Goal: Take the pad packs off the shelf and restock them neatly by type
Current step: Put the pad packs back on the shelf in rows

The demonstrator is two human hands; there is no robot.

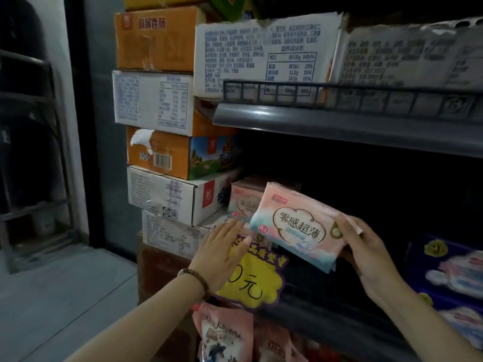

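The right hand [366, 254], at the lower right of the frame, grips a pink pad pack [298, 226] by its right end, fingers wrapped behind and thumb on the front, so the printed face tilts toward the camera and the free left end leads toward the shelf. The left hand [222, 254], in the lower centre, lies flat and open with nothing in it, palm down over the shelf's front edge and partly covering a yellow price tag [251, 278]; it seems placed to steady or square up what already sits there. Just behind its fingertips, a second pack of the same pink design [244, 202] stands at the left end of the dark shelf bay [366, 184], close to the stacked cartons [167, 194] in the centre left of the frame. Holding the pack by one end probably leaves room to slide it in beside its match. Blue packs [449, 267] at the lower right sit well apart, which suggests the types are kept in separate groups.
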